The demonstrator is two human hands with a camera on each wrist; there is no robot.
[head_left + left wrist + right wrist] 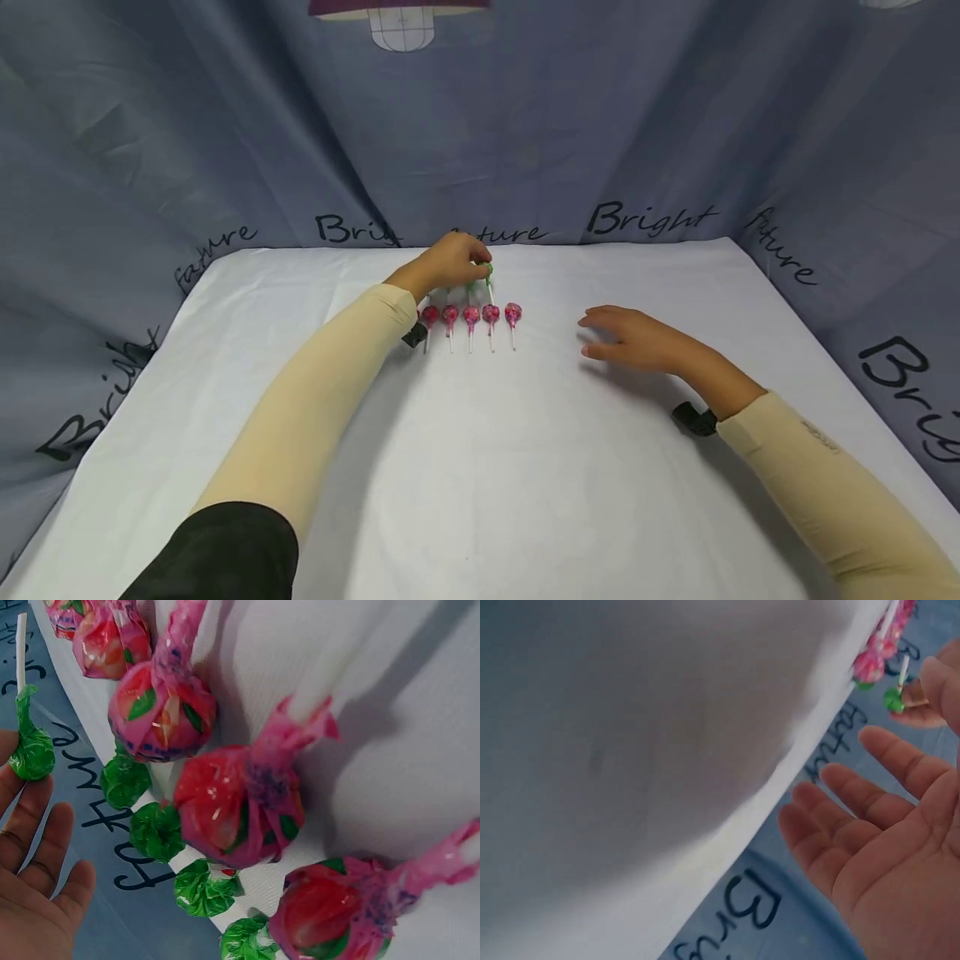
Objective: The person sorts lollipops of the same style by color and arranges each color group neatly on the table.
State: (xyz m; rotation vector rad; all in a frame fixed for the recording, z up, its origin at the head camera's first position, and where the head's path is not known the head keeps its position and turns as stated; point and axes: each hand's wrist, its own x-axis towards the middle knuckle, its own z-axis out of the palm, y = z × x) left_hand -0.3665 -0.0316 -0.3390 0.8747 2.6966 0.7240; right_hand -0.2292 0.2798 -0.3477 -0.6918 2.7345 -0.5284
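Observation:
My left hand pinches a green-wrapped lollipop by its round head, the white stick pointing away from the palm. Below that hand in the head view lies a row of pink-wrapped lollipops, sticks toward me. In the left wrist view, several green lollipops line up behind the pink lollipops; from the head they are partly hidden by the left hand. My right hand hovers over the cloth to the right of the rows, fingers relaxed and holding nothing.
A white cloth covers the table. Around its back and sides hangs a blue-grey curtain with printed lettering and a lamp picture. Dark wrist cameras sit under both wrists.

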